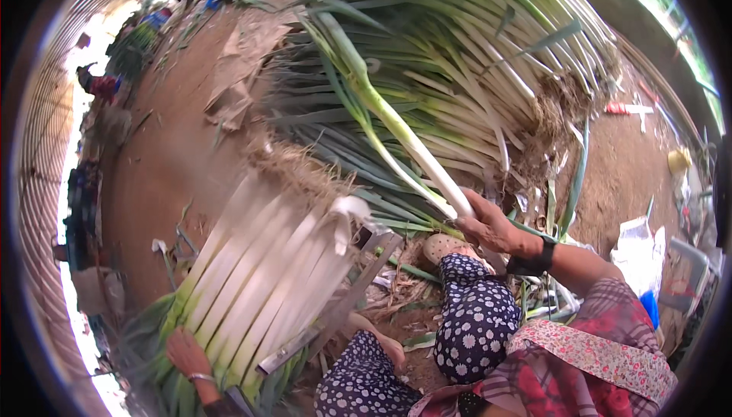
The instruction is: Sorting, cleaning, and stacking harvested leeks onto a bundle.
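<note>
My right hand (pixel 486 222) grips a leek or large green onion (pixel 406 131) by its white end, its green leaves pointing up and to the left. At the lower left, my left hand (pixel 189 354) rests on the green part of a row of trimmed-looking leeks (pixel 257 262), fingers partly hidden among the stalks. That row lies side by side on a metal frame (pixel 343 297), with the hairy roots (pixel 303 168) at the upper end. A peeled white strip (pixel 349 211) hangs at the row's right edge.
A large pile of leeks with soily roots (pixel 486 74) fills the upper middle. Crumpled brown paper (pixel 234 74) lies on the earth floor left of it. Right of me are a white bag (pixel 637 251) and a red-handled tool (pixel 623 108). Loose leaves lie around my feet.
</note>
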A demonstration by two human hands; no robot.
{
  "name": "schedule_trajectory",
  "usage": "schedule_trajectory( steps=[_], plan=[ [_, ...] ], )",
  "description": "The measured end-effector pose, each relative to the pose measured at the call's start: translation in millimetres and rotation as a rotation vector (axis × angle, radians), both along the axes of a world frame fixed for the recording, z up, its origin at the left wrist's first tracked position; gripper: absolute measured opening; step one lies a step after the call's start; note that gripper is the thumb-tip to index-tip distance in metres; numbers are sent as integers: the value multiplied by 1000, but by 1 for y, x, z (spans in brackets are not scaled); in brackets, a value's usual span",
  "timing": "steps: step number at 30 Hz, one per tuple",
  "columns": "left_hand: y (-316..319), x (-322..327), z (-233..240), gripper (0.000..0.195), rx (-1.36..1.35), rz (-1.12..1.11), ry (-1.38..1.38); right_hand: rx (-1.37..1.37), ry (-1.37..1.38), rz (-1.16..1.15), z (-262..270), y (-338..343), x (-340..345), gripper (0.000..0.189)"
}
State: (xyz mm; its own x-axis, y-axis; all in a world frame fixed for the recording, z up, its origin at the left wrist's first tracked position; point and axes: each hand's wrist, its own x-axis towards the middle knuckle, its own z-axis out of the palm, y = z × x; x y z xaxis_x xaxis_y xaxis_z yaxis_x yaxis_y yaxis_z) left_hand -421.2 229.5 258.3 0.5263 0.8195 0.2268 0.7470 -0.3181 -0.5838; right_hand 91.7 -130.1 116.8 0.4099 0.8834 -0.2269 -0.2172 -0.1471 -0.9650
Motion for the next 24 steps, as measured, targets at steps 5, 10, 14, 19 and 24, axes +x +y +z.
schedule_trajectory(
  steps=[5,10,14,19,24],
  plan=[
    [-8,39,8,27,-30,71,-77,37,-170,112,48,3,-22,38],
    [-7,33,-1,31,51,20,-142,422,-744,344,105,69,-35,42],
    [-23,43,4,32,27,-7,-142,568,-863,472,164,195,-70,31],
    [-38,57,19,35,35,9,-379,768,-994,653,139,323,-126,22],
    [-40,54,19,28,6,40,-707,355,-1025,911,81,343,-130,38]
  ],
)
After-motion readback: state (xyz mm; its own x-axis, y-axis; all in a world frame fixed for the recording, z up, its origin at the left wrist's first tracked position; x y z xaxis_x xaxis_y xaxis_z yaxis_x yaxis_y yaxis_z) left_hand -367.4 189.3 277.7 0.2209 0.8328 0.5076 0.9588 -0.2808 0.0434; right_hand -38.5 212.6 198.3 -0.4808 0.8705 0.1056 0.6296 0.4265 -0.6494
